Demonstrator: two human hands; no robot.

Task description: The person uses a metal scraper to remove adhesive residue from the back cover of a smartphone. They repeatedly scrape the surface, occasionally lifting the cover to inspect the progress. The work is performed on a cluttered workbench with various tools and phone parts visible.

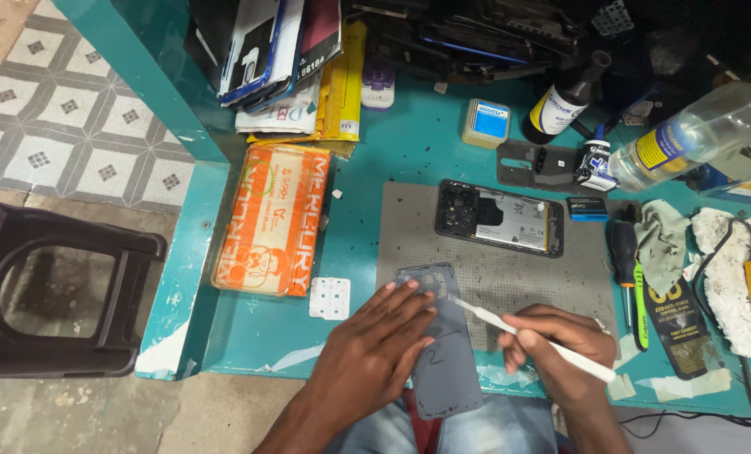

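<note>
Two hands (375, 353) (560, 345), two bottles (564, 101) (686, 134), one opened phone (500, 219), one back cover (442, 345), one screwdriver (623, 261) and one stool (47, 290) are counted.

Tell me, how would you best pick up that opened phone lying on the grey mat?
Probably by the opened phone's two long edges, coming from straight above. It lies flat with its insides facing up, so its exposed face is best left untouched; the mat around it is bare.

You get bright, even overhead light on teal bench (392, 151). Soft shadows only. Far behind bench, top right corner falls dark. Glare on clear bottle (695, 134) at bench's right. Edges bow slightly; focus sharp.
</note>
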